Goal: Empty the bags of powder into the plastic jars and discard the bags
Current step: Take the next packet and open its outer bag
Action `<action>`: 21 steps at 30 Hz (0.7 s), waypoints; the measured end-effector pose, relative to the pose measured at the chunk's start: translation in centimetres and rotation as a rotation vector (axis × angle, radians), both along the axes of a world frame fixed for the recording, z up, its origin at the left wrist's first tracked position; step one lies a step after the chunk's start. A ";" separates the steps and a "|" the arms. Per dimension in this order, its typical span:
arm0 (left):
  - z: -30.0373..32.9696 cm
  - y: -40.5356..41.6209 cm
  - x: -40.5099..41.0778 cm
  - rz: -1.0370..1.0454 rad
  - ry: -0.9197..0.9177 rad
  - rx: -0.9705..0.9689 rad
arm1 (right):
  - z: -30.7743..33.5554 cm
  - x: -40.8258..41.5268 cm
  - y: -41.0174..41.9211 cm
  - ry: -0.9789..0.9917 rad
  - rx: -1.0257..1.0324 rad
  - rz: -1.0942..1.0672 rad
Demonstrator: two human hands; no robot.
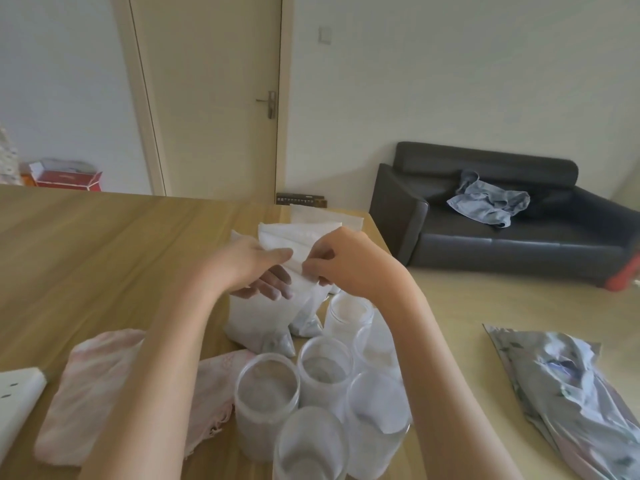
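Note:
A clear bag of white powder [256, 317] stands on the wooden table [104, 244], its top held up between both hands. My left hand [254, 268] pinches the bag's left upper edge and my right hand [349, 263] pinches the right upper edge. Several open clear plastic jars cluster in front of it: one at the front left [266, 403], one in the middle [325, 368], one holding pale powder behind [349, 313], and one at the bottom [310, 448]. More white bags [298, 233] lie behind the hands. A pink-white bag [90, 393] lies flat at the left.
A crumpled silver foil bag [568, 386] lies on the floor at the right. A white object [17, 400] sits at the table's left edge. A dark sofa [502, 220] with grey clothes stands beyond the table's right edge. A closed door [207, 98] is behind.

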State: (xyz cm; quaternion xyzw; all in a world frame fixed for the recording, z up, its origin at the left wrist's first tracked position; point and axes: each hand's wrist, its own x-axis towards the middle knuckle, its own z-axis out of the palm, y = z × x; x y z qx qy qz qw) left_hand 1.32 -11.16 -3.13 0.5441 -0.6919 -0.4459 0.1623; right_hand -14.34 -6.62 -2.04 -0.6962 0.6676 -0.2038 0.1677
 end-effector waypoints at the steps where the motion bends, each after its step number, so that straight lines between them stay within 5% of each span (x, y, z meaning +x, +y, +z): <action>1: 0.0 0.1 0.0 -0.002 0.005 -0.003 | 0.1 0.0 0.1 -0.004 0.006 0.001; 21: -0.1 -0.9 0.9 -0.146 -0.036 0.003 | 0.2 0.2 0.2 0.045 0.012 0.036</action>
